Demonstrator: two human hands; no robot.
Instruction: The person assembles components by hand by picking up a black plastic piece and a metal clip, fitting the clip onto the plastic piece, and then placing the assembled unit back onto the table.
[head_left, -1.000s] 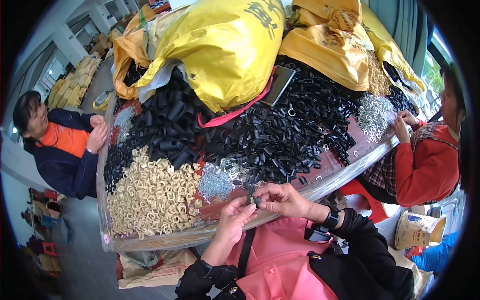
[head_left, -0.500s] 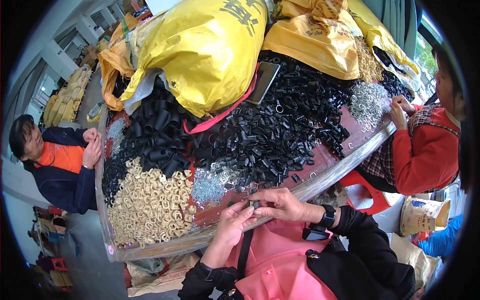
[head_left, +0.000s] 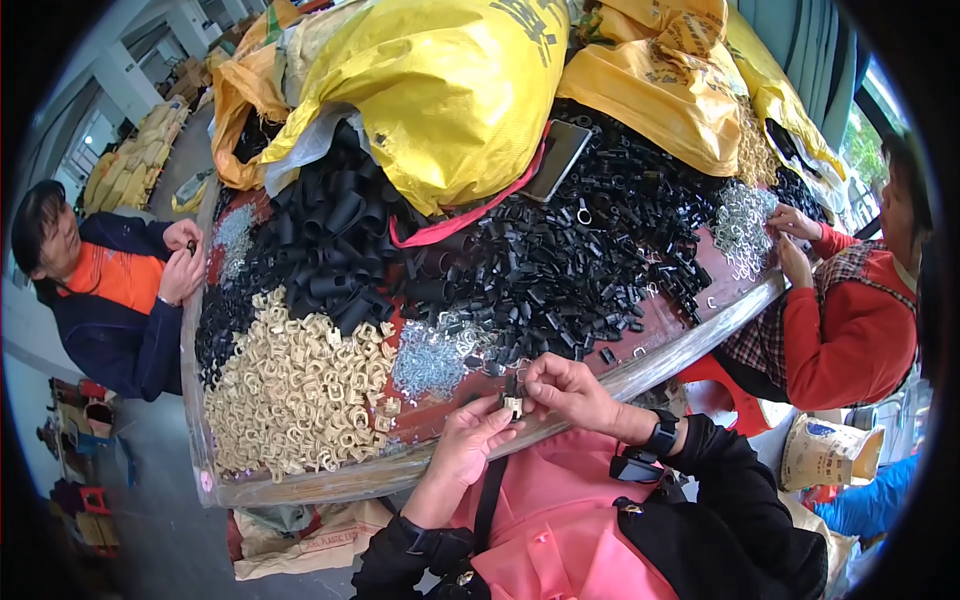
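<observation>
My left hand [head_left: 466, 440] is closed at the table's near edge, pinching a small black-and-beige plastic part [head_left: 513, 404] between thumb and fingers. A dark upright piece shows on top of it. My right hand [head_left: 578, 394] is just to the right, thumb and fingers pinched together close against the part; what sits between those fingertips is too small to make out. Just beyond both hands are a heap of tiny silvery metal pieces [head_left: 428, 360] and a wide spread of small black plastic parts [head_left: 560, 280]. Left of them is a pile of beige plastic rings [head_left: 300, 400].
A wooden rim [head_left: 330, 487] borders the table. Large black tubes [head_left: 335, 230], a bulging yellow sack [head_left: 450, 100], a phone [head_left: 557, 160] and orange sacks [head_left: 655, 100] lie farther back. Co-workers sit at the left [head_left: 110, 290] and right [head_left: 860, 310], beside another metal heap [head_left: 743, 235].
My right fingers have drawn slightly up and away from the left ones, leaving the held part more visible. The view has shifted a little. The left co-worker's hands now show a dark piece.
</observation>
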